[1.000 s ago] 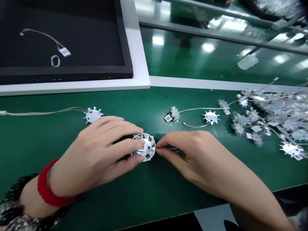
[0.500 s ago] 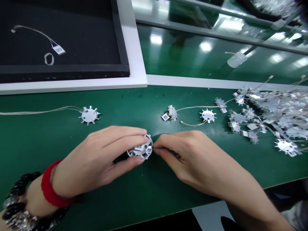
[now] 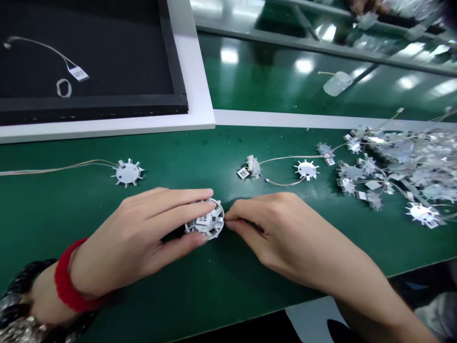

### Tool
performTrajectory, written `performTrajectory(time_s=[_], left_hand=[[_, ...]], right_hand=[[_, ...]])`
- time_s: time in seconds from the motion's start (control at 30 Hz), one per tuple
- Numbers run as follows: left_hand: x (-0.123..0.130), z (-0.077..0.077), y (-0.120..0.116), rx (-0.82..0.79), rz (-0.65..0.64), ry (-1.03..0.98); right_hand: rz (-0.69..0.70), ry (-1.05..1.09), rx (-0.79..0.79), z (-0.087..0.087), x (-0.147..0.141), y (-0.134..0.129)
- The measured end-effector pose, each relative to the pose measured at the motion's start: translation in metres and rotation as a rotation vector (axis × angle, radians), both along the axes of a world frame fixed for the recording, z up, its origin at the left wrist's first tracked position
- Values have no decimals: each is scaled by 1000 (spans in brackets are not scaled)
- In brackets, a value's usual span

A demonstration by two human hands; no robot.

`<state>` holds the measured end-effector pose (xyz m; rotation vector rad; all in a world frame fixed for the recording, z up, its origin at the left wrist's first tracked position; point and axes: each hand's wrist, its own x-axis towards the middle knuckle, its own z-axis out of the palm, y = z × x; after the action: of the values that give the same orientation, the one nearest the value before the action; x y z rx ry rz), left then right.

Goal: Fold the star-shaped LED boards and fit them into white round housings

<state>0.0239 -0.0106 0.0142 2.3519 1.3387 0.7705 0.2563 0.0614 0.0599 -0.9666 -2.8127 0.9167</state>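
Note:
A round white ring part (image 3: 217,224) with silvery spokes and a small printed label inside lies on the green table. My left hand (image 3: 146,226) grips it from the left, fingers over its top edge and thumb at the lower edge. My right hand (image 3: 274,226) is at the ring's right edge, thumb and forefinger pinched together; whatever is between them is too small to make out. Behind my left hand lies a spoked silver disc (image 3: 128,173) with thin wires. Beyond my right hand are a labelled disc (image 3: 254,166) and another spoked disc (image 3: 307,169).
A large pile of spoked discs with wires (image 3: 410,162) covers the right side. A white-framed black tray (image 3: 196,95) stands at the back left, holding a labelled cable (image 3: 78,73) and a small white ring (image 3: 64,88). Farther back is a translucent white cylinder (image 3: 337,84).
The view has shifted slightly. My left hand is a little farther left on the ring, so more of its inside and the label shows. A person's hand now shows at the top right.

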Motion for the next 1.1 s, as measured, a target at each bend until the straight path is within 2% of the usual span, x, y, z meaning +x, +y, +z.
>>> performTrajectory(time_s=[0.2, 0.3, 0.37, 0.47, 0.57, 0.83, 0.93, 1.1], left_hand=[[1, -2, 1, -75, -13, -3], [0, 1, 0, -167, 79, -164], [-2, 4, -1, -259, 130, -323], [-5, 10, -2, -366, 105, -492], [-6, 14, -1, -422, 58, -534], [-7, 14, -3, -373, 43, -547], [-7, 12, -2, -321, 71, -461], [-2, 5, 2, -169, 198, -275]], right_hand=[[27, -17, 55, -1, 3, 3], [16, 69, 103, -1, 4, 4], [67, 141, 127, 0, 4, 4], [166, 206, 136, 2, 1, 4], [163, 261, 173, 2, -1, 3], [164, 328, 241, -4, -1, 5], [154, 336, 313, -10, -3, 6], [142, 303, 487, -25, -11, 8]])
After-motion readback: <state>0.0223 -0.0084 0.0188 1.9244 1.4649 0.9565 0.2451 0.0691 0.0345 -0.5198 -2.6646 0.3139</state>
